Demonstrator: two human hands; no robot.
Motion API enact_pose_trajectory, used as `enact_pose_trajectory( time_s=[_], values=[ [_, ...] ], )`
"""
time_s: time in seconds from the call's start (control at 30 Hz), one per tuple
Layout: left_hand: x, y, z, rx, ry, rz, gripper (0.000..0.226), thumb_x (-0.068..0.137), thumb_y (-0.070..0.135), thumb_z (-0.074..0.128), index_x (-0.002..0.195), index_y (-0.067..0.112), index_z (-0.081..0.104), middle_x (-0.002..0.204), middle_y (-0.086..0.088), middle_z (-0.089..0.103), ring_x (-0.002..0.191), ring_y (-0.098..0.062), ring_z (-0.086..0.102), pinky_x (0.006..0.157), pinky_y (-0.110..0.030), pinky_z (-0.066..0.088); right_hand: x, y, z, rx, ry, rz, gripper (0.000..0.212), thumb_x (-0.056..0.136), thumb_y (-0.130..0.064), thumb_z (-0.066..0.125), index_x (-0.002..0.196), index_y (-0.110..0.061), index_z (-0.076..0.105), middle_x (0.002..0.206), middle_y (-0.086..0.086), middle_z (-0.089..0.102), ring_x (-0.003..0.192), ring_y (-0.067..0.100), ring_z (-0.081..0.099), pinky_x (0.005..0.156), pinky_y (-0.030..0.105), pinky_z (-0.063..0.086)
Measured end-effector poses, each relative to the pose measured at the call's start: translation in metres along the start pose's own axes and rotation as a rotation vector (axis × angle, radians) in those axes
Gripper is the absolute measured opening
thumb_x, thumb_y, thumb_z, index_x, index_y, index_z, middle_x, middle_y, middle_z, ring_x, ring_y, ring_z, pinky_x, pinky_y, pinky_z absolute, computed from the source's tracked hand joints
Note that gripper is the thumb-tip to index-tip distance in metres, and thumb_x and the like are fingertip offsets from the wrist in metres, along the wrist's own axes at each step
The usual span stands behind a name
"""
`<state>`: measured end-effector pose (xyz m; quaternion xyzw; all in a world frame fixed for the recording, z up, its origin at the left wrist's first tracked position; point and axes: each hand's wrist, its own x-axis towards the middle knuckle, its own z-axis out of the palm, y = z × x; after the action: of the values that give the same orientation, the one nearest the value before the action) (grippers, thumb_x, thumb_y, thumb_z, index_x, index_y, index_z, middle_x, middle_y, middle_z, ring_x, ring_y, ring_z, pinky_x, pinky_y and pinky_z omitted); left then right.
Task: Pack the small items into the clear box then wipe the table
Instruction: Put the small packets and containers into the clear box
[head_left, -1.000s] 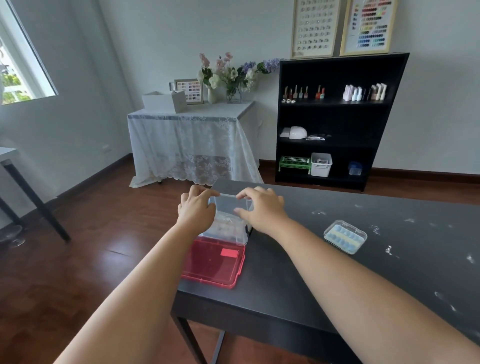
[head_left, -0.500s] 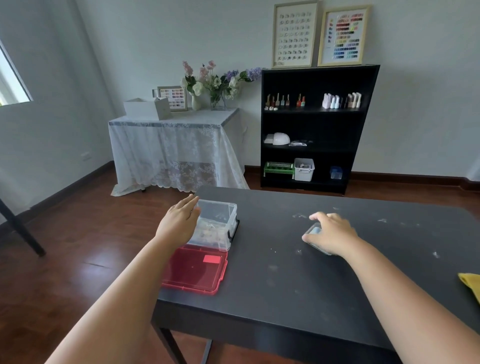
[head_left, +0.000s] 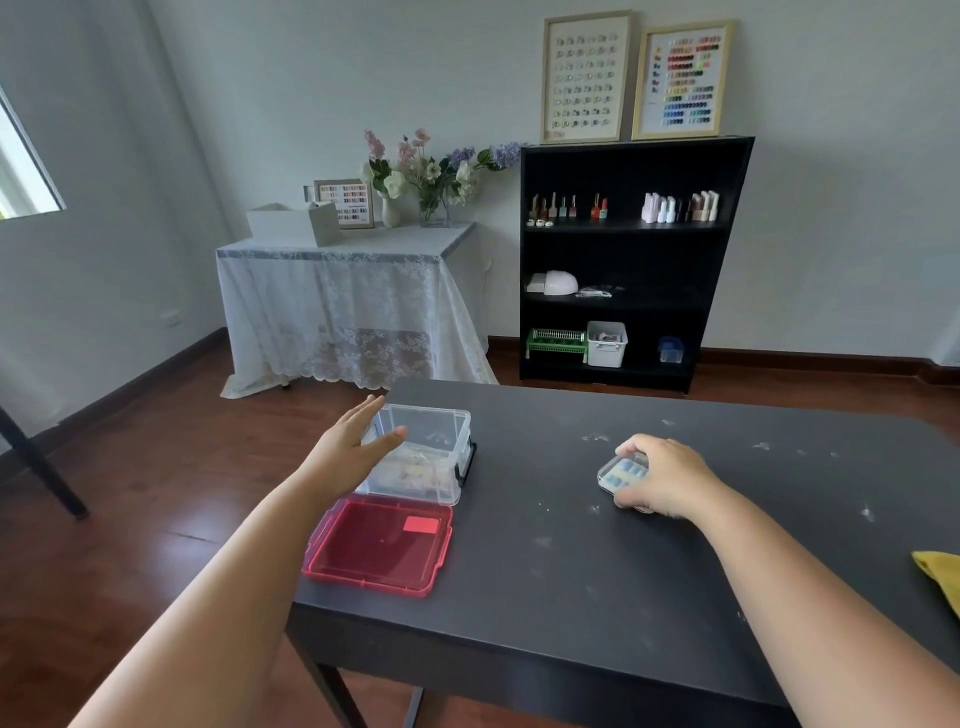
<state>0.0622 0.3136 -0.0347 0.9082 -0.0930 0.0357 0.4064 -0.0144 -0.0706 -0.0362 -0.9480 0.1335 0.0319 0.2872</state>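
The clear box (head_left: 431, 452) stands open at the left end of the black table (head_left: 545, 597), with small items lying in its bottom. Its red lid (head_left: 379, 551) lies flat on the table just in front of it. My left hand (head_left: 353, 447) rests flat against the box's left wall, fingers straight. To the right, my right hand (head_left: 660, 480) is closed over a small clear case of blue nail tips (head_left: 621, 470) that sits on the table top. White dust marks are scattered over the table.
A yellow cloth (head_left: 943, 577) pokes in at the table's right edge. Behind stand a black shelf unit (head_left: 623, 260) with bottles and bins, and a lace-covered side table (head_left: 343, 301) with flowers. Wooden floor lies left of the table.
My right hand left the clear box and moved right onto the small case of nail tips. My left hand stayed at the box's left wall. The view shifted right.
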Motion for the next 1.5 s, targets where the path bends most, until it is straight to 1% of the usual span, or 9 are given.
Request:
enact_pose_trajectory(
  time_s=[0.1, 0.3, 0.47, 0.63, 0.93, 1.13, 1.27, 1.4, 1.5],
  values=[
    [-0.004, -0.003, -0.002, -0.094, -0.026, -0.025, 0.093, 0.065, 0.071, 0.068, 0.144, 0.040, 0.031, 0.154, 0.015, 0.027, 0.137, -0.004, 0.031, 0.112, -0.031, 0.025, -0.001, -0.016, 0.001, 0.158, -0.029, -0.094, 0.055, 0.058, -0.029, 0.075, 0.108, -0.043, 0.056, 0.112, -0.004, 0.055, 0.090, 0.014, 0.059, 0.054, 0.021, 0.047],
    [-0.007, -0.002, -0.002, -0.070, -0.062, -0.026, 0.122, 0.045, 0.074, 0.080, 0.147, 0.037, 0.025, 0.154, 0.022, 0.019, 0.135, 0.004, 0.021, 0.115, -0.031, 0.020, -0.001, -0.086, 0.015, 0.347, -0.032, -0.395, 0.051, 0.065, -0.037, 0.080, 0.112, -0.042, 0.060, 0.113, -0.009, 0.061, 0.106, 0.010, 0.057, 0.080, 0.025, 0.045],
    [-0.007, -0.002, -0.002, -0.118, -0.073, -0.062, 0.128, 0.041, 0.069, 0.084, 0.149, 0.034, 0.024, 0.155, 0.021, 0.018, 0.136, 0.003, 0.021, 0.115, -0.033, 0.022, 0.007, -0.150, 0.038, 0.374, -0.049, -0.558, 0.050, 0.068, -0.042, 0.079, 0.114, -0.038, 0.060, 0.118, -0.007, 0.058, 0.105, 0.010, 0.054, 0.075, 0.018, 0.040],
    [-0.006, -0.003, -0.003, -0.131, -0.089, -0.084, 0.128, 0.041, 0.067, 0.086, 0.148, 0.035, 0.023, 0.155, 0.020, 0.020, 0.139, -0.001, 0.021, 0.114, -0.033, 0.024, 0.020, -0.188, 0.070, 0.279, -0.194, -0.592, 0.049, 0.070, -0.043, 0.080, 0.115, -0.034, 0.061, 0.133, -0.006, 0.055, 0.123, 0.013, 0.049, 0.093, 0.026, 0.038],
    [-0.004, -0.006, -0.006, -0.063, -0.115, -0.033, 0.131, 0.042, 0.060, 0.087, 0.150, 0.027, 0.021, 0.157, 0.016, 0.017, 0.136, 0.004, 0.018, 0.111, -0.024, 0.020, 0.027, -0.202, 0.101, 0.125, -0.153, -0.635, 0.040, 0.076, -0.049, 0.074, 0.110, -0.029, 0.065, 0.118, -0.008, 0.042, 0.108, 0.014, 0.049, 0.090, 0.031, 0.041],
    [-0.004, -0.009, -0.003, -0.097, -0.110, -0.034, 0.136, 0.038, 0.060, 0.089, 0.150, 0.026, 0.020, 0.156, 0.018, 0.016, 0.138, 0.003, 0.016, 0.113, -0.025, 0.020, 0.025, -0.216, 0.105, 0.009, -0.193, -0.556, 0.032, 0.082, -0.056, 0.063, 0.104, -0.032, 0.065, 0.116, -0.004, 0.041, 0.098, 0.017, 0.049, 0.080, 0.033, 0.040],
    [-0.004, -0.009, -0.003, -0.061, -0.100, -0.023, 0.134, 0.038, 0.064, 0.086, 0.150, 0.030, 0.020, 0.156, 0.019, 0.017, 0.134, 0.007, 0.018, 0.107, -0.019, 0.019, 0.024, -0.226, 0.095, -0.160, -0.311, -0.552, 0.028, 0.095, -0.044, 0.049, 0.100, -0.022, 0.065, 0.110, 0.002, 0.053, 0.097, 0.022, 0.053, 0.078, 0.033, 0.040],
    [-0.005, -0.009, -0.004, -0.044, -0.102, -0.015, 0.133, 0.040, 0.064, 0.086, 0.150, 0.030, 0.020, 0.156, 0.020, 0.015, 0.137, 0.005, 0.018, 0.108, -0.021, 0.019, 0.020, -0.227, 0.087, -0.212, -0.396, -0.522, 0.038, 0.096, -0.016, 0.037, 0.120, -0.025, 0.064, 0.138, -0.001, 0.053, 0.126, 0.021, 0.047, 0.099, 0.031, 0.039],
    [-0.005, -0.008, -0.004, -0.035, -0.099, -0.013, 0.131, 0.041, 0.062, 0.086, 0.150, 0.029, 0.021, 0.157, 0.020, 0.015, 0.136, 0.005, 0.018, 0.107, -0.020, 0.019, 0.019, -0.224, 0.085, -0.228, -0.346, -0.558, 0.037, 0.090, -0.008, 0.046, 0.113, -0.027, 0.069, 0.133, 0.000, 0.058, 0.118, 0.020, 0.053, 0.081, 0.026, 0.041]
  ],
)
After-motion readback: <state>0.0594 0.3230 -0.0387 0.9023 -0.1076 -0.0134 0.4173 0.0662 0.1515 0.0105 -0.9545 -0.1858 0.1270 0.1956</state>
